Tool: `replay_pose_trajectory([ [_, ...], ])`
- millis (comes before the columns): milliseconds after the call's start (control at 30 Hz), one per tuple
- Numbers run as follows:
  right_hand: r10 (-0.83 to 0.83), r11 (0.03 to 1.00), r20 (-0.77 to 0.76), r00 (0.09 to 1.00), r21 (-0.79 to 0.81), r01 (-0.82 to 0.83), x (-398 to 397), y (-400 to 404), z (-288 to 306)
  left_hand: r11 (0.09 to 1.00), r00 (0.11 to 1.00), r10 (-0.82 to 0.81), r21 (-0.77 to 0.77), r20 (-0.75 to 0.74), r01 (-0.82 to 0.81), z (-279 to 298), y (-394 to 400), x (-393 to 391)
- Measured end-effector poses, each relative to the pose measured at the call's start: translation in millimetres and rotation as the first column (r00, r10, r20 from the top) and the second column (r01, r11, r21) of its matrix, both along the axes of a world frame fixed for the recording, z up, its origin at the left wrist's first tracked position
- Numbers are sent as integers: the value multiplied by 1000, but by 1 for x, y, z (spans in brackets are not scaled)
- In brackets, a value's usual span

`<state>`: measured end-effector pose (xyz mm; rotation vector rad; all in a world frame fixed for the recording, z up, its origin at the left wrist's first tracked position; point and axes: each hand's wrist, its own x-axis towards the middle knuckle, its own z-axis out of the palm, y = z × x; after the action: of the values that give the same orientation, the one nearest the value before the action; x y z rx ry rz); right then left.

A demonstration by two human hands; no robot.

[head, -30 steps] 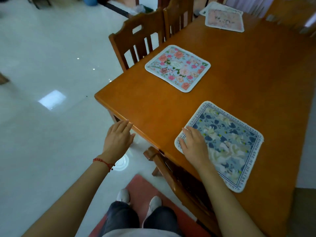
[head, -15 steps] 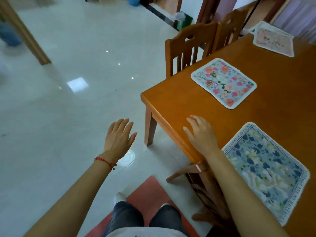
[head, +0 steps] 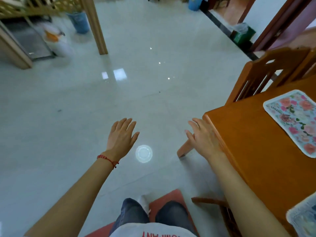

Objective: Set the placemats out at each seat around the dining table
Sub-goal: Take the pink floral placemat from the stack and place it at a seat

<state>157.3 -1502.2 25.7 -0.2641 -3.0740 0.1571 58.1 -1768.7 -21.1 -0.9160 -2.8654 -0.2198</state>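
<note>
The orange wooden dining table point(head: 253, 139) fills the right side of the head view. A pink floral placemat point(head: 294, 120) lies flat near its far edge. A corner of the blue floral placemat point(head: 302, 218) shows at the bottom right. My right hand point(head: 203, 139) hovers with straight fingers just off the table's left corner, holding nothing. My left hand point(head: 121, 135) is spread flat in the air over the floor, also holding nothing.
A wooden chair point(head: 266, 74) stands at the table's far side, and another chair point(head: 220, 209) sits under the near edge. A red mat point(head: 169, 197) lies under my feet. A wooden post point(head: 95, 26), blue bins and a green box stand across the shiny tiled floor.
The view has swung left, away from the table. My right hand lifted off the blue placemat and slid past the table corner. My left hand stayed spread over the floor.
</note>
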Motion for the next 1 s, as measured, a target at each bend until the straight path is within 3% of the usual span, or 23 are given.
replay_pose_trajectory([
  [467, 235, 972, -45, 971, -1, -235, -150, -19, -51, 980, 982, 189, -72, 15, -187, -28, -15, -97],
  [1000, 64, 995, -118, 991, -64, -72, -312, 77, -67, 995, 988, 99, -43, 123, -94, -22, 109, -286],
])
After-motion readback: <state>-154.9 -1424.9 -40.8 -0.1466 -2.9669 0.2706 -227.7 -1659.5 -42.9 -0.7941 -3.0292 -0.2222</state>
